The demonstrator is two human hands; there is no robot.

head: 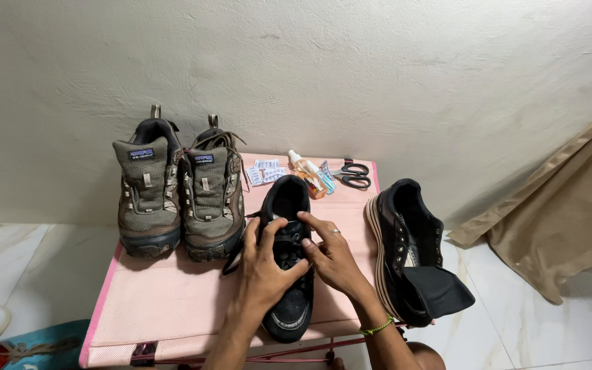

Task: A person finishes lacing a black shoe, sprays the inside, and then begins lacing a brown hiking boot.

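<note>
Both hands, left (263, 264) and right (332, 255), pinch the laces of a black shoe (288, 257) at the counter's (166, 301) six o'clock edge. Its mate (412, 250), at three o'clock, overhangs; a nudge could likely tip it off.

Both hands meet, forearms reaching up from below.
The left hand (266, 264) lies palm down, fingers curled, thumb toward the right hand (334, 255), which pinches with extended forefinger; it wears a ring, and a green band circles its wrist.
</note>
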